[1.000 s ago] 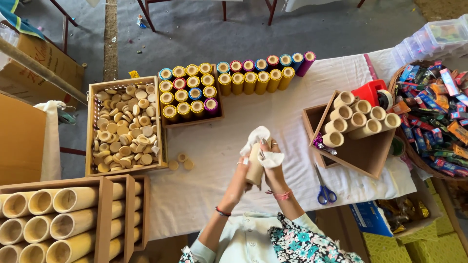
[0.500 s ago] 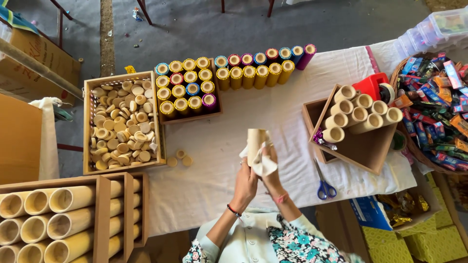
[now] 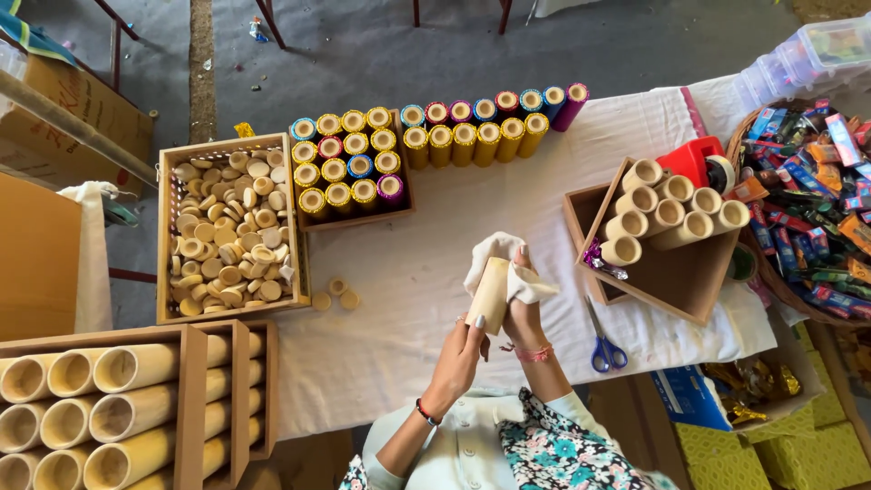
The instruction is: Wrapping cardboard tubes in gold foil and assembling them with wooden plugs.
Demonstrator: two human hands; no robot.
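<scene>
Low in the frame, just right of centre, the left hand [image 3: 461, 349] is closed around the lower end of a bare bamboo tube [image 3: 490, 292], holding it nearly upright over the white tablecloth [image 3: 408, 272]. The right hand [image 3: 519, 304] is wrapped around the tube's upper part through a white cloth [image 3: 504, 259], gripping both together. Wiping looks to be the step in hand; it would go best with the lower grip firm and the cloth sliding the full length while the tube is turned, so no strip is missed.

To the right lie blue-handled scissors [image 3: 604, 343]. Above them a tilted wooden box [image 3: 676, 272] holds more bare tubes. Loose round caps [image 3: 332, 295] lie left of centre, beside a crate [image 3: 165, 236] full of them. Farther up, wrapped tubes [image 3: 472, 127] with coloured rims stand in rows at the table's upper edge.
</scene>
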